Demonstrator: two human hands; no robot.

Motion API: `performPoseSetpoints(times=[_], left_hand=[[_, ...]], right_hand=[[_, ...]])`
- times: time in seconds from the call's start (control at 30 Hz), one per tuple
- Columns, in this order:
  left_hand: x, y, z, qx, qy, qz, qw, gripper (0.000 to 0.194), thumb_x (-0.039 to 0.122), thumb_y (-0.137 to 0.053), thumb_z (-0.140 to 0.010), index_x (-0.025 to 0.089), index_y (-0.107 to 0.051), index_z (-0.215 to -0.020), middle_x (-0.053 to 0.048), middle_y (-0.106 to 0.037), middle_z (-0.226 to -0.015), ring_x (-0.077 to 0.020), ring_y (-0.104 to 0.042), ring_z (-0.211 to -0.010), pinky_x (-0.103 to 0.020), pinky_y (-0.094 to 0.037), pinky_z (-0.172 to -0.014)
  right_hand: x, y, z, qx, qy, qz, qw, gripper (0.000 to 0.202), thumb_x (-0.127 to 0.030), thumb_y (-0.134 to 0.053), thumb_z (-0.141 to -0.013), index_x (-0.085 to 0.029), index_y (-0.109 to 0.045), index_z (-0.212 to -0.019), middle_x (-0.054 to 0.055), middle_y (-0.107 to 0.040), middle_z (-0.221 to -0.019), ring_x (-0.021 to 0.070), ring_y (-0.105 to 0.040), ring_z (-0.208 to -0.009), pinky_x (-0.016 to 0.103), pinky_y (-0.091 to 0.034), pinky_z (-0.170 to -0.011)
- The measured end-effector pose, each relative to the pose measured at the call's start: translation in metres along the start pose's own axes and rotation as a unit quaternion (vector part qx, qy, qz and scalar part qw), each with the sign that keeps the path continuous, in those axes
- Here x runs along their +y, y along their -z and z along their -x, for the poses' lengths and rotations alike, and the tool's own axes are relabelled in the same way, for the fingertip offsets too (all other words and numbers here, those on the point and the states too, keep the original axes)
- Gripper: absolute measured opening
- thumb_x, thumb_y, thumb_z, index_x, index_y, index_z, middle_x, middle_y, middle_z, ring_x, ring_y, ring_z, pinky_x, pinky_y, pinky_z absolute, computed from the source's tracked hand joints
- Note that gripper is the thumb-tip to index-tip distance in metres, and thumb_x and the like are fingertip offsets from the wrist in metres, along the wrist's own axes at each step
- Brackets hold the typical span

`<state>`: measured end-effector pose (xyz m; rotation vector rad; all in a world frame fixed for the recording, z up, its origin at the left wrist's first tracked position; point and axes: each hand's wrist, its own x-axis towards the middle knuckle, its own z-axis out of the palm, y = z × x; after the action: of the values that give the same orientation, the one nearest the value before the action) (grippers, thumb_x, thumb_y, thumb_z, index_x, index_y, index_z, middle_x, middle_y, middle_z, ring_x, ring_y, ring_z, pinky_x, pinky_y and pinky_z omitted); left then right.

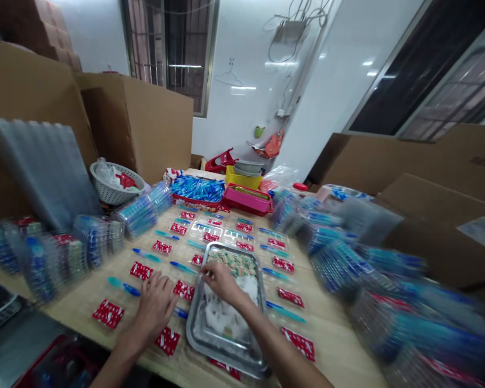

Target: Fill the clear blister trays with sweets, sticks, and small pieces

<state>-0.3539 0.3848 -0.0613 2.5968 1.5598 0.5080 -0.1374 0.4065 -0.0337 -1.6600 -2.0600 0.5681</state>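
A metal tray (192, 323) lies on the table with small green-and-beige pieces (236, 262) at its far end and white powder (222, 318) nearer me. Over the tray's left side, my right hand (222, 281) has its fingers pinched together near the rim; what is between them, if anything, is too small to make out. My left hand (157, 302) rests left of the tray, fingers spread, over a clear plastic package. Close to its fingers are a red patterned packet (184, 290) and a blue pen (131, 290). Rows of similar packages, each with a pen and red packet, surround the tray.
Stacks of clear packages with pens line the left (99, 242) and right (339, 264) sides. At the back are a heap of blue pens (198, 188), a pink tray (248, 200) and a white basket (115, 188). Cardboard boxes (157, 124) stand behind.
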Motion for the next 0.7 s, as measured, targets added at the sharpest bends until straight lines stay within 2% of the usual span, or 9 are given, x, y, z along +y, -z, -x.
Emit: performPoseSetpoints(times=[0.07,0.13,0.2,0.3,0.37,0.47,0.57,0.7], left_hand=[[0.023,0.006,-0.003,-0.012,-0.022,0.030,0.999,0.017,0.021,-0.045,-0.083,0.018,-0.059,-0.092,-0.010,-0.062,-0.105,-0.0303,-0.044,-0.112,-0.048,-0.032,-0.094],[0.049,0.006,-0.008,-0.048,-0.057,0.067,0.995,0.013,0.018,-0.046,-0.082,0.019,-0.059,-0.084,-0.007,-0.061,-0.098,-0.0266,-0.047,-0.102,-0.044,-0.034,-0.091],[0.072,0.000,-0.016,-0.081,-0.082,0.092,0.989,0.015,0.016,-0.045,-0.082,0.019,-0.059,-0.080,-0.006,-0.060,-0.093,-0.0244,-0.048,-0.097,-0.041,-0.036,-0.088],[0.094,-0.017,-0.032,-0.099,-0.091,0.098,0.986,0.023,0.011,-0.042,-0.081,0.019,-0.061,-0.092,-0.007,-0.059,-0.094,-0.0237,-0.048,-0.096,-0.038,-0.038,-0.086],[0.101,-0.027,-0.042,-0.112,-0.099,0.084,0.985,0.032,0.006,-0.040,-0.079,0.020,-0.061,-0.099,-0.008,-0.058,-0.096,-0.0236,-0.049,-0.096,-0.038,-0.039,-0.085],[0.106,-0.034,-0.053,-0.129,-0.108,0.061,0.984,0.034,0.003,-0.038,-0.076,0.019,-0.063,-0.092,-0.010,-0.057,-0.095,-0.0251,-0.050,-0.095,-0.038,-0.039,-0.083],[0.108,-0.034,-0.056,-0.126,-0.103,0.057,0.985,0.029,0.002,-0.040,-0.074,0.017,-0.061,-0.088,-0.011,-0.058,-0.096,-0.0266,-0.050,-0.096,-0.040,-0.039,-0.083],[0.106,-0.029,-0.052,-0.116,-0.089,0.078,0.986,0.027,0.001,-0.040,-0.073,0.017,-0.058,-0.085,-0.009,-0.061,-0.091,-0.0250,-0.051,-0.093,-0.040,-0.037,-0.084]], right_hand=[[0.024,0.017,0.020,0.004,-0.036,-0.017,0.999,0.015,-0.009,-0.059,-0.070,-0.015,-0.070,-0.079,0.004,-0.068,-0.075,0.0151,-0.060,-0.070,0.022,-0.041,-0.065],[0.040,0.025,0.041,-0.014,-0.053,-0.022,0.998,0.014,-0.007,-0.058,-0.068,-0.014,-0.069,-0.073,0.003,-0.066,-0.069,0.0146,-0.058,-0.066,0.022,-0.039,-0.060],[0.048,0.026,0.059,-0.036,-0.056,-0.020,0.998,0.016,-0.007,-0.056,-0.067,-0.015,-0.069,-0.072,0.003,-0.066,-0.069,0.0147,-0.058,-0.065,0.022,-0.038,-0.060],[0.049,0.019,0.076,-0.026,-0.050,0.007,0.998,0.020,-0.009,-0.053,-0.071,-0.014,-0.068,-0.083,0.006,-0.066,-0.082,0.0172,-0.059,-0.077,0.025,-0.041,-0.069],[0.048,0.015,0.079,-0.003,-0.048,0.024,0.999,0.023,-0.010,-0.051,-0.074,-0.013,-0.067,-0.090,0.008,-0.065,-0.088,0.0188,-0.058,-0.084,0.027,-0.041,-0.076],[0.050,0.011,0.075,0.004,-0.031,0.031,0.999,0.023,-0.008,-0.047,-0.076,-0.013,-0.065,-0.089,0.009,-0.064,-0.090,0.0191,-0.057,-0.087,0.028,-0.041,-0.079],[0.053,0.010,0.070,0.000,-0.010,0.041,0.999,0.023,-0.005,-0.045,-0.072,-0.013,-0.063,-0.082,0.009,-0.063,-0.088,0.0190,-0.055,-0.086,0.028,-0.039,-0.078],[0.054,0.014,0.067,-0.006,-0.019,0.011,1.000,0.021,-0.001,-0.047,-0.063,-0.015,-0.061,-0.071,0.005,-0.061,-0.078,0.0172,-0.053,-0.079,0.025,-0.037,-0.070]])
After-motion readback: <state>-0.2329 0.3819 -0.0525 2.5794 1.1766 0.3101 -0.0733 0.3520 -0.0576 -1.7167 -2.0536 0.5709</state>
